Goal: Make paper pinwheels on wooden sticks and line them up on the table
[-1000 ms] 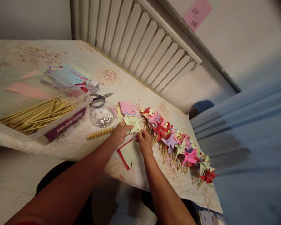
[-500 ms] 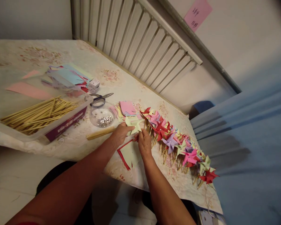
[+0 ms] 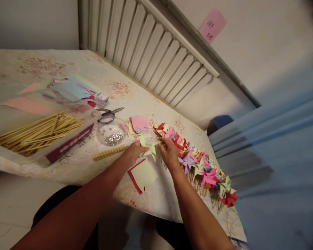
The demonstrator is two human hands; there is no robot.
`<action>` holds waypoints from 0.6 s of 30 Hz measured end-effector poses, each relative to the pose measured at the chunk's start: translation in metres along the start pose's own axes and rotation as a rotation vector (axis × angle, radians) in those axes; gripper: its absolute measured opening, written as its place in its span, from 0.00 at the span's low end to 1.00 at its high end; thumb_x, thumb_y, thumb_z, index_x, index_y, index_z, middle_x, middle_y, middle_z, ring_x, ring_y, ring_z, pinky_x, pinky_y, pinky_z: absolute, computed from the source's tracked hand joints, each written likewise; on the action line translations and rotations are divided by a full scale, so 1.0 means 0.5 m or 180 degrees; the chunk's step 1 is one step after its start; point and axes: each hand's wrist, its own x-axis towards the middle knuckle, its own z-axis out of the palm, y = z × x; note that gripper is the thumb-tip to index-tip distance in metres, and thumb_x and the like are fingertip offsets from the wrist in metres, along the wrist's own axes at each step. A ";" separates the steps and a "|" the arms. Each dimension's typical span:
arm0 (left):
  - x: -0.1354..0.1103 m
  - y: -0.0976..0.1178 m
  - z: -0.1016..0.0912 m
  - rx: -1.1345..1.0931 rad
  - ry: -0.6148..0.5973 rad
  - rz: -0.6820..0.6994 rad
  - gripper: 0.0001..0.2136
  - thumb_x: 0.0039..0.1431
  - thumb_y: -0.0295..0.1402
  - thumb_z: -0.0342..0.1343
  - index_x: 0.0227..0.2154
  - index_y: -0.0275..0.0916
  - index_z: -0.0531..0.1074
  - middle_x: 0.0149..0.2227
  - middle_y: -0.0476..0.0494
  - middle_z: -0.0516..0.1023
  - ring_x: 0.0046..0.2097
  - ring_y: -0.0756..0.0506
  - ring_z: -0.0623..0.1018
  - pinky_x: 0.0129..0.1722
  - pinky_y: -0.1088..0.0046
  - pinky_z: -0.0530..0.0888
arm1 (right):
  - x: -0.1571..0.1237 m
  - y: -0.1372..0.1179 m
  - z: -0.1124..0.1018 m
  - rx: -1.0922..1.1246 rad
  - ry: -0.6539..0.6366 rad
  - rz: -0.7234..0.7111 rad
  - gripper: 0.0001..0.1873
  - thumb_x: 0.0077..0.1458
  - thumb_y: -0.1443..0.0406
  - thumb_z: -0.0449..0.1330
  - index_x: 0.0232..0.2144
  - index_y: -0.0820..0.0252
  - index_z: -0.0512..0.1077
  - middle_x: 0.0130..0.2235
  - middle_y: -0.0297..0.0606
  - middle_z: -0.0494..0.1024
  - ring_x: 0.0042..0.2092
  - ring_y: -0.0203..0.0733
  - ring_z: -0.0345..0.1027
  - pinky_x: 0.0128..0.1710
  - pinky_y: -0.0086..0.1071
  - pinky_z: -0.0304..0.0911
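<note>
Left hand [image 3: 134,153]: over the table's near edge, fingers closed on the left side of a pale green pinwheel [image 3: 150,146].
Right hand [image 3: 170,153]: just right of the pinwheel, fingers bent, tips at its right blade; whether they pinch it or only touch it cannot be told.
Pinwheel: held between the two hands, just above the cloth [image 3: 94,69], with blades folded and flat side upward. No stick can be made out on it.
Green sheet [image 3: 145,173]: lies on a red sheet [image 3: 132,176] directly below the hands, near the table edge; the red shows as a border on the left.
Pinwheel row [image 3: 198,163]: finished pinwheels in red, pink, purple and green, laid overlapping along the right edge of the table, from behind the right hand toward the near corner.
Squares [image 3: 138,124]: small stack of cut paper, pink on top, just beyond the hands.
Dish [image 3: 111,131]: clear and round, holding small silver pieces, left of the squares.
Scissors [image 3: 109,113]: lying closed behind the dish.
Stick bundle [image 3: 109,152]: short, on the cloth, left of the left hand.
Tray [image 3: 67,146]: clear, holding many long sticks [image 3: 36,131], at far left.
Paper pile [image 3: 70,89]: mixed colours, at the back of the table.
Note [image 3: 212,25]: pink, stuck on the wall above the radiator [image 3: 151,48].
</note>
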 end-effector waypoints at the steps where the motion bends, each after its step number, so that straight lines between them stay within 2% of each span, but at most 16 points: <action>1: 0.002 -0.003 -0.002 0.0016 -0.0071 0.0005 0.21 0.31 0.29 0.69 0.35 0.34 0.77 0.31 0.43 0.82 0.30 0.45 0.78 0.35 0.68 0.74 | 0.005 0.001 0.002 -0.0018 -0.0111 -0.0068 0.15 0.51 0.65 0.60 0.42 0.54 0.78 0.45 0.40 0.80 0.48 0.48 0.71 0.52 0.42 0.61; 3: 0.007 -0.009 -0.007 0.0093 -0.0109 -0.0003 0.20 0.31 0.28 0.68 0.34 0.34 0.77 0.30 0.43 0.82 0.29 0.45 0.78 0.34 0.68 0.73 | 0.011 0.001 0.007 -0.0096 -0.0251 -0.0152 0.12 0.52 0.66 0.59 0.38 0.53 0.80 0.42 0.39 0.81 0.47 0.48 0.71 0.52 0.42 0.62; 10: 0.014 -0.017 -0.016 0.0356 -0.0157 0.0021 0.17 0.32 0.26 0.66 0.32 0.32 0.78 0.29 0.43 0.80 0.29 0.45 0.77 0.34 0.68 0.71 | 0.006 -0.004 0.015 -0.0388 -0.0525 -0.0190 0.11 0.52 0.68 0.57 0.31 0.51 0.80 0.31 0.35 0.80 0.34 0.45 0.71 0.39 0.36 0.62; 14: 0.005 -0.009 -0.011 0.0414 -0.0173 -0.0037 0.16 0.33 0.27 0.67 0.31 0.33 0.78 0.29 0.44 0.80 0.29 0.46 0.76 0.33 0.70 0.70 | 0.002 -0.005 0.014 -0.0261 -0.0440 0.0062 0.10 0.51 0.66 0.57 0.30 0.53 0.79 0.27 0.33 0.79 0.30 0.43 0.69 0.33 0.33 0.60; 18: -0.004 -0.001 -0.008 0.0374 -0.0156 -0.0170 0.18 0.36 0.33 0.70 0.34 0.35 0.78 0.35 0.41 0.81 0.34 0.45 0.78 0.35 0.70 0.71 | -0.004 -0.001 0.016 -0.0073 -0.0174 0.0341 0.09 0.50 0.64 0.57 0.28 0.55 0.78 0.27 0.33 0.78 0.29 0.42 0.68 0.32 0.32 0.59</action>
